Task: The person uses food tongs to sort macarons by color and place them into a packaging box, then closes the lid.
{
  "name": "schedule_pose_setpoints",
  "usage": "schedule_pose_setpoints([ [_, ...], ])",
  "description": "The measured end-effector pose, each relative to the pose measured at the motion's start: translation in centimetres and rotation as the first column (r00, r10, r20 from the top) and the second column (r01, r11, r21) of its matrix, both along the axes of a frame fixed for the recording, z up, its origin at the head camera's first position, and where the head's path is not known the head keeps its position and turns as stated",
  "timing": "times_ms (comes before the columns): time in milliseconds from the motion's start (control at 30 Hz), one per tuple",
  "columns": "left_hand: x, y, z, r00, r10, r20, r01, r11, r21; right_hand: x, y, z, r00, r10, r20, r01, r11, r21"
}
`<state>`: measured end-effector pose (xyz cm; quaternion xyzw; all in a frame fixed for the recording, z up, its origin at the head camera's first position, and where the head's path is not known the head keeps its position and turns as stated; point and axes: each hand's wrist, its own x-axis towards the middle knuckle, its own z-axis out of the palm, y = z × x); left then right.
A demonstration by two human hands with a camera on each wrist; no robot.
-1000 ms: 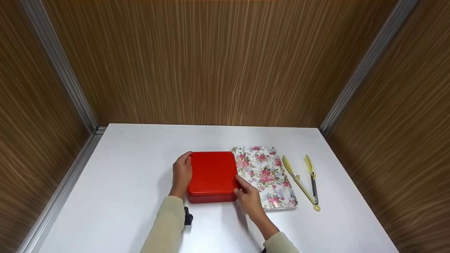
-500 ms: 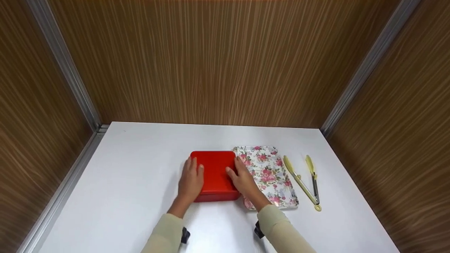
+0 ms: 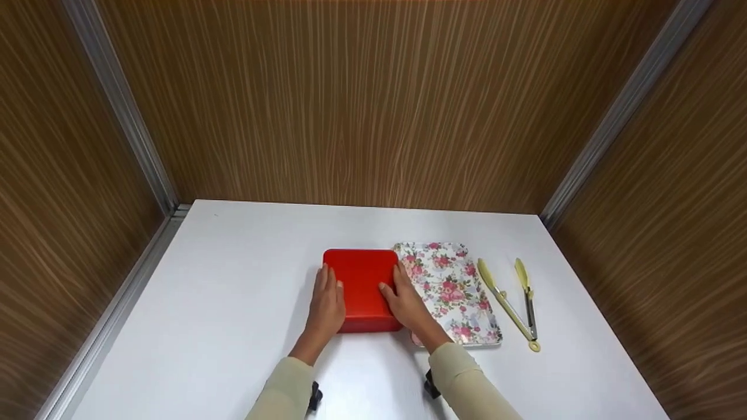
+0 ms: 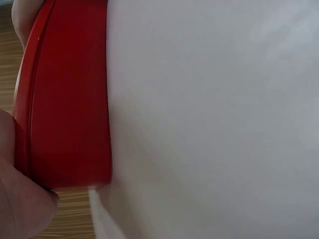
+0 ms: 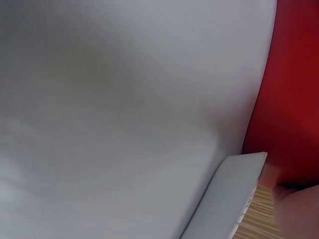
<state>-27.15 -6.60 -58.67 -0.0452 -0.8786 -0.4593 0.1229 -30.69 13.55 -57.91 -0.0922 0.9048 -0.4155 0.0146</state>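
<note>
A square red box (image 3: 365, 280) with its lid on sits on the white table. My left hand (image 3: 325, 309) lies along its left side, fingers straight and pointing away from me, thumb at the lid's edge. On the opposite side, my right hand (image 3: 410, 304) presses with straight fingers along the right edge, its thumb over the lid. In the left wrist view, the seam between lid and body runs along the red box (image 4: 70, 94), and fingers touch the lid's rim. The right wrist view shows the box's side wall (image 5: 286, 99) with fingertips at its far corner.
A flowered tray (image 3: 452, 291) lies just right of the box, partly behind my right hand; its rim (image 5: 224, 191) comes close to the box. Yellow-tipped tongs (image 3: 515, 317) lie spread farther right. Wood-grain panels (image 3: 373, 105) enclose the table at the back and sides.
Both hands have moved from the box's far left corner and near right corner to lie along its sides, thumbs now over the lid. The head view has shifted slightly.
</note>
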Motion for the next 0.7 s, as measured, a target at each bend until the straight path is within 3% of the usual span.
schedule_pose_setpoints([
  [200, 0.0, 0.3, -0.3, 1.000, 0.011, 0.014, -0.011, 1.000, 0.019, 0.0, 0.1, 0.1, 1.000, -0.009, 0.005, 0.009, 1.000, -0.006],
  [400, -0.1, 0.2, 0.6, 0.996, 0.011, 0.083, -0.009, 1.000, -0.014, -0.2, 0.1, 0.5, 0.996, -0.065, -0.053, 0.068, 0.997, 0.049],
  [567, -1.9, -0.5, 2.1, 0.995, 0.058, 0.082, -0.050, 0.995, -0.091, -1.3, -0.1, 1.0, 0.984, -0.111, -0.140, 0.127, 0.986, 0.110],
  [700, -4.2, -1.2, 2.8, 0.995, 0.041, 0.086, -0.023, 0.980, -0.196, -2.7, 0.0, 1.0, 0.987, -0.065, -0.149, 0.089, 0.983, 0.163],
])
